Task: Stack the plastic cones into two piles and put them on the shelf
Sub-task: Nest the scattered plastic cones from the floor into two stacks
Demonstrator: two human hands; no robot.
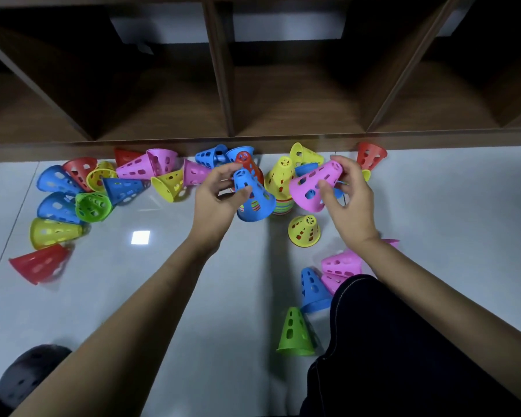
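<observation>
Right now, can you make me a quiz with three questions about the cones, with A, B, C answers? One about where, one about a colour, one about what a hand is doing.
1. Where does the upright green cone stand?
A. on a chair
B. on the floor beside the dark trouser leg
C. inside a box

2. What colour is the cone in the right hand?
A. pink
B. green
C. red

3. What is the left hand doing?
A. lying flat on the floor
B. gripping a blue cone
C. making an empty fist

Answers:
1 B, it stands base down on the floor by the leg.
2 A, the fingers curl round a pink cone.
3 B, thumb and fingers wrap the blue cone.
</observation>
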